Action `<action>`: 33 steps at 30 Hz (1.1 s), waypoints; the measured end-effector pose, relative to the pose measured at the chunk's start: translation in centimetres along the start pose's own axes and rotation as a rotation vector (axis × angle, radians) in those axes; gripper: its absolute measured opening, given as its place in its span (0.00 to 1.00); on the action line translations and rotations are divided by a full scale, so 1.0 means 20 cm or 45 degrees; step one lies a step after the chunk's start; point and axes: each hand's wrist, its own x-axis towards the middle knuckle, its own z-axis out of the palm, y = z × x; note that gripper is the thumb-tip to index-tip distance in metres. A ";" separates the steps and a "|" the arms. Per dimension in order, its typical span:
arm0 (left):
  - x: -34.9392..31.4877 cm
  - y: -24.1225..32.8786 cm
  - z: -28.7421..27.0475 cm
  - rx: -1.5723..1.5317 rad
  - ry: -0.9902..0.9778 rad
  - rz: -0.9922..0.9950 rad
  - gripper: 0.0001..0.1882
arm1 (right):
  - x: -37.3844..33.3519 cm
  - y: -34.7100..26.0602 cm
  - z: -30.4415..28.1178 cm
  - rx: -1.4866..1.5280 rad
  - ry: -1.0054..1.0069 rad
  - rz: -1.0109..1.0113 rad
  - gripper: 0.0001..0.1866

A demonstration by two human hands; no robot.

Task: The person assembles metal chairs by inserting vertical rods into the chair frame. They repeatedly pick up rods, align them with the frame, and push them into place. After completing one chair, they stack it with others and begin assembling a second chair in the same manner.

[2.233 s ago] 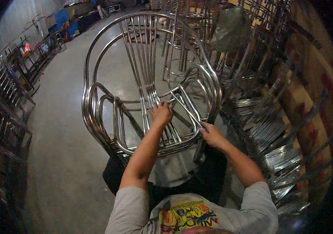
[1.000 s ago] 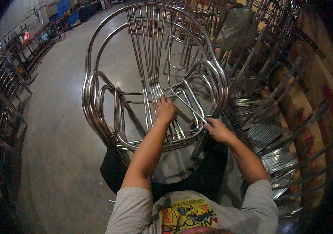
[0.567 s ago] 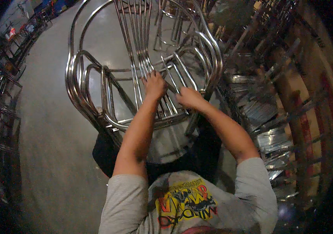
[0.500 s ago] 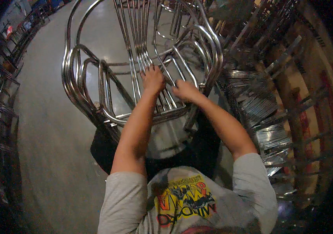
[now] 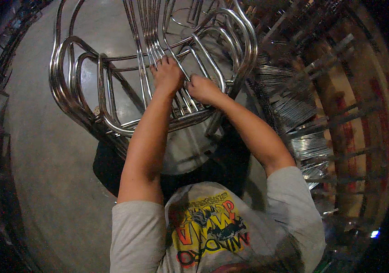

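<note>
Right hand (image 5: pixel 206 91) and bent rod (image 5: pixel 164 32) (shiny, slender) shifted inward.

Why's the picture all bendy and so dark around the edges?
Head view: the fisheye lens bends straight lines and leaves dark corners; same head view: the chair and metal rods shine with glare, and the far left is dim and grainy.

The person wears a light grey short-sleeved T-shirt (image 5: pixel 260 223) with loose sleeves (image 5: pixel 137 236), a yellow, red and black lettered print (image 5: pixel 210 223) across the chest, and black trousers (image 5: pixel 107 170). The hands (image 5: pixel 169 78) are bare.
</note>
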 end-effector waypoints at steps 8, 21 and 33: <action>0.03 -0.03 -0.01 -0.071 -0.168 -0.184 0.22 | -0.07 -0.05 -0.06 0.000 -0.073 -0.028 0.19; 0.10 -0.14 0.06 0.102 -0.102 0.095 0.24 | -1.33 1.04 -0.28 0.415 1.349 0.662 0.17; 0.10 -0.10 0.04 0.166 -0.108 0.057 0.25 | -2.36 2.46 0.57 -0.375 -0.422 1.470 0.18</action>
